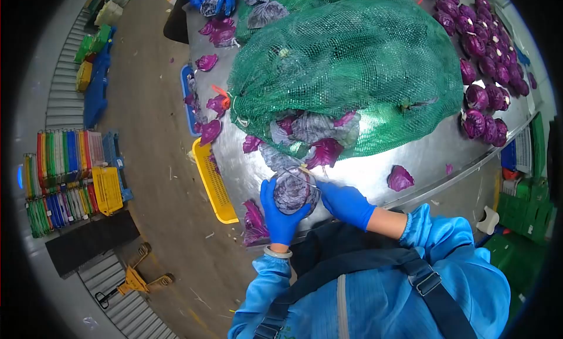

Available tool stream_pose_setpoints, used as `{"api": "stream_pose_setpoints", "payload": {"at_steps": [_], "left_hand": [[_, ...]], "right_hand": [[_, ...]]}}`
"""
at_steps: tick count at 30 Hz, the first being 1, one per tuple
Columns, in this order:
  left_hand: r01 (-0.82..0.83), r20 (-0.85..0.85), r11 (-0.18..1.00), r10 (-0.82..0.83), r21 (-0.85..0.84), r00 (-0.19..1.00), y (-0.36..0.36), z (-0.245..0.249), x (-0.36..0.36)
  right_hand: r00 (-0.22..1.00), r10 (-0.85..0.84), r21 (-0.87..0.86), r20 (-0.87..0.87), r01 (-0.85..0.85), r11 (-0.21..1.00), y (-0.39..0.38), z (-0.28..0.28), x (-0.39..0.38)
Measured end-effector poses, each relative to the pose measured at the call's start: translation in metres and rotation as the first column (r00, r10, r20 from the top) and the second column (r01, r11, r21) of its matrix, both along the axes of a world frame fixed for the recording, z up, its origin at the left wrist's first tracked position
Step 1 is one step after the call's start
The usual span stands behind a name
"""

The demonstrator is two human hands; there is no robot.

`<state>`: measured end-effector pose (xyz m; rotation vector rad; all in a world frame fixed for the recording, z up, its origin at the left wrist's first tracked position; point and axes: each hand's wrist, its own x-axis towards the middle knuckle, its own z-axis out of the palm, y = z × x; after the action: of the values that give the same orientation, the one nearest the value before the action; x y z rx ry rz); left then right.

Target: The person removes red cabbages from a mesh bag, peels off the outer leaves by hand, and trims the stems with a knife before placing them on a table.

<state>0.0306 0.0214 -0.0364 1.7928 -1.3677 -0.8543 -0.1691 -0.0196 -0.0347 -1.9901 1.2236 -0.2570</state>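
Your left hand (278, 217) cups a red cabbage (291, 192) by the steel table's (375, 172) near edge; your right hand (345, 205) is narrowed at its right side, grip unclear. Slackening the left could let it roll off. Beyond: green mesh sack (352, 63).

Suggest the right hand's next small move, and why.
Probably peel the dull-skinned cabbage: the left hand cups it, the right hand is close beside it, loose leaves lie on the table, and the piled cabbages look glossier.
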Motion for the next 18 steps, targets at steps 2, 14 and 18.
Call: {"api": "stream_pose_setpoints", "payload": {"at_steps": [2, 14, 18], "left_hand": [[-0.013, 0.003, 1.000, 0.013, 0.012, 1.000, -0.005, 0.001, -0.002], [-0.004, 0.061, 1.000, 0.003, 0.010, 0.998, -0.020, 0.015, -0.018], [0.008, 0.081, 0.999, -0.010, 0.033, 0.997, -0.027, 0.020, -0.020]], "right_hand": [[0.999, -0.026, -0.003, 0.028, 0.026, 1.000, 0.001, 0.000, -0.005], [0.974, -0.018, 0.019, -0.226, 0.023, 1.000, -0.016, -0.032, 0.013], [0.964, -0.012, 0.107, -0.267, 0.042, 0.993, -0.027, -0.015, 0.014]]}}
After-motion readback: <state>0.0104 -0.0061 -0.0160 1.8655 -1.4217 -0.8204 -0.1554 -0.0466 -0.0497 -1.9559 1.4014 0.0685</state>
